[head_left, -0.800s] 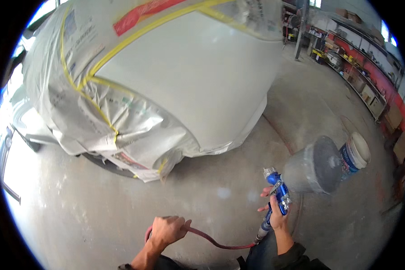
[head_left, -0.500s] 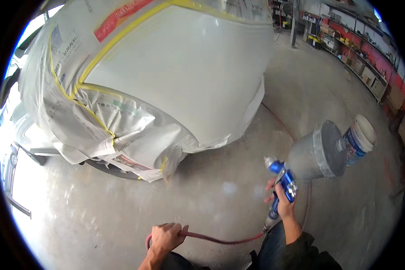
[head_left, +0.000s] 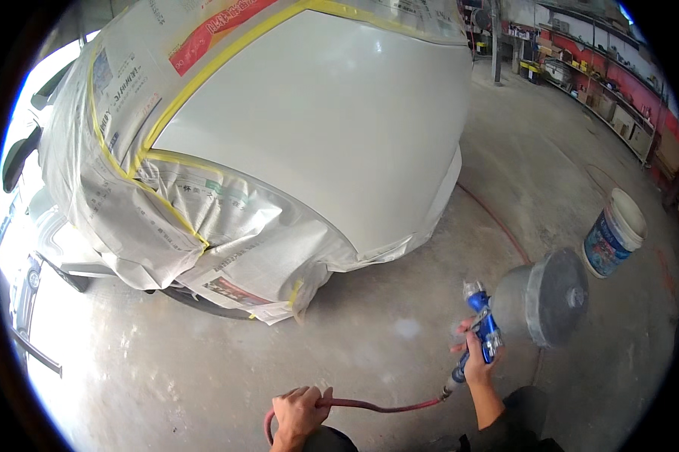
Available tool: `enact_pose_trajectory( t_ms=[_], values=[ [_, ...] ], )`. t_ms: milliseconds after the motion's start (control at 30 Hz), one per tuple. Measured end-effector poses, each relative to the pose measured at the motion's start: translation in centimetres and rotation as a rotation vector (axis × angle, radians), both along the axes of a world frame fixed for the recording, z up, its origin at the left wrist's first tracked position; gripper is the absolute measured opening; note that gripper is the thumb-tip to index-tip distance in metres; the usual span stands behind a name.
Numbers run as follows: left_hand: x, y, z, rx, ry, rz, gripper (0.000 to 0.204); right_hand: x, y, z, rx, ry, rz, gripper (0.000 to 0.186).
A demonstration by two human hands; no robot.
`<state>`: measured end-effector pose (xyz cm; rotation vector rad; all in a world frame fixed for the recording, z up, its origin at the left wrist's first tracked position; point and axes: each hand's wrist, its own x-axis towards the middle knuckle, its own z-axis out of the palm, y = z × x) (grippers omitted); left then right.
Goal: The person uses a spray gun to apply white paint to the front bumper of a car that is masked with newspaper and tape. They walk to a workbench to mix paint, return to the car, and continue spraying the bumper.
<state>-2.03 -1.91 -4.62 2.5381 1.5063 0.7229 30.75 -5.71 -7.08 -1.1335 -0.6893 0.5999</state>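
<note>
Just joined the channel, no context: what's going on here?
A person's right hand holds a blue spray gun with a grey lidded cup. The left hand grips the red hose running to it. Beyond, a car's pale panel sits bare, framed by yellow tape and masking paper. A bucket stands on the floor, right.

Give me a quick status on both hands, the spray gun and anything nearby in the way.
Left hand gripping red hose; right hand holding blue spray gun. Gun apart from white car panel. Bucket on floor, off to the right.
</note>
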Motion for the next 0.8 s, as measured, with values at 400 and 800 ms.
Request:
enact_pose_trajectory(
  t_ms=[400, 800],
  values=[
    [-3.0, 1.2, -2.1, 0.020, -0.105, 0.142, 0.042, 1.0, 1.5, 0.3, -0.034, -0.064, -0.148, 0.025],
    [-5.4, 0.5, -3.2, -0.008, -0.076, 0.112, 0.042, -6.7, 2.9, -5.4, -0.044, 0.054, 0.292, 0.025]
  ],
)
